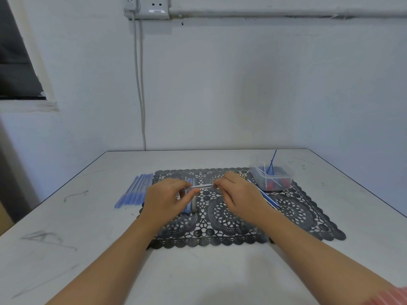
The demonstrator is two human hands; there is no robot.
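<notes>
A clear pen barrel (203, 186) lies level between both hands, a little above the black lace mat (233, 216). My left hand (164, 200) grips its left end with curled fingers. My right hand (239, 193) pinches its right end between thumb and fingertips. Under my left hand, a few pens (191, 205) lie on the mat, partly hidden.
A row of several blue capped pens (134, 192) lies on the white table (88, 249) left of the mat. A clear plastic tub (272, 177) with refills and red and blue parts stands at the mat's back right corner. Loose thin refills (265, 195) lie beside it.
</notes>
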